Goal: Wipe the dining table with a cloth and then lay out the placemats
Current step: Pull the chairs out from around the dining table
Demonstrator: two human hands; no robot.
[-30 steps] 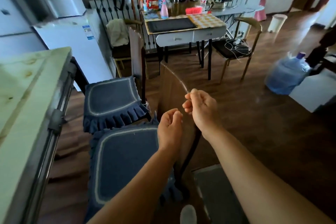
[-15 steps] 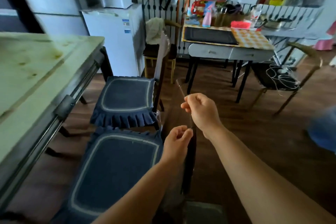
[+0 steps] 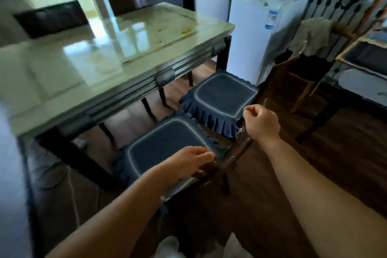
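Pale green dining table [image 3: 109,33], still stained, is lying up and left of both hands. Left hand [image 3: 188,160], nearer it, and right hand [image 3: 261,121] are pinching something thin and clear; no cloth is showing.

Both bare forearms extend forward; left hand [image 3: 189,159] palm down, fingers curled; right hand [image 3: 261,122] raised, fingers pinched.

Pale green table [image 3: 129,33], navy cushions [image 3: 219,96]
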